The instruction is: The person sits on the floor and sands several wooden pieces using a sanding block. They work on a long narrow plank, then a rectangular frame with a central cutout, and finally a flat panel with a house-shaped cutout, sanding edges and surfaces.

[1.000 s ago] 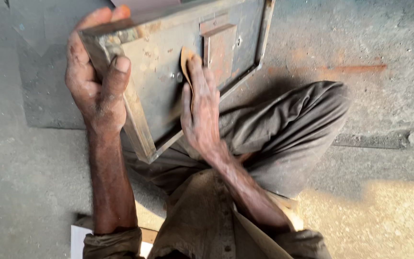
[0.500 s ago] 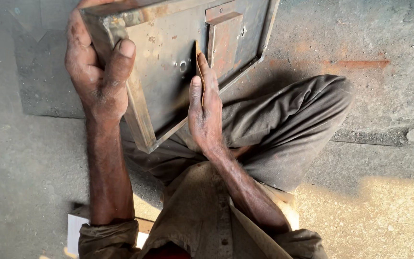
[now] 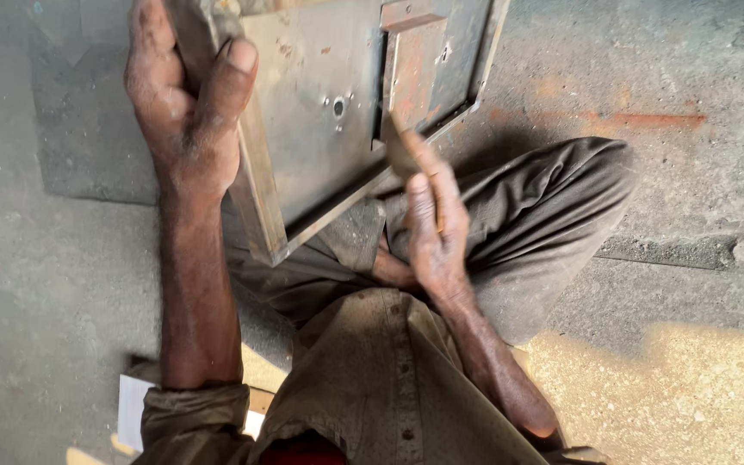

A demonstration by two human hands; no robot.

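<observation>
At the left edge of the metal panel, left hand is clamped on the raised frame rail: thumb on the near face, fingers wrapped round the back, out of sight. Panel is tilted up, its lower corner resting on the person's lap just above the grey trousers, top edge out of frame

Right hand is against the panel's lower edge, fingers closed on a small brown piece, probably an abrasive scrap or pad, pressed near the rusty raised rectangular plate. Blurred, so can't tell exactly how the fingers sit on it

Small round hole in the flat face, left of that plate. Surface is dull grey with rust patches

Handling, my read: welded steel with an angle frame, so stiff and fairly heavy; won't flex. Rail edges give the best hold, the flat face gives nothing to grab. Rust and dust probably make it grippy rather than slick, but edges may be sharp. Weight looks shared between lap and left hand

Around: grey concrete floor, orange rust streak on it to the right, sunlit patch lower right, white paper by the left sleeve
</observation>
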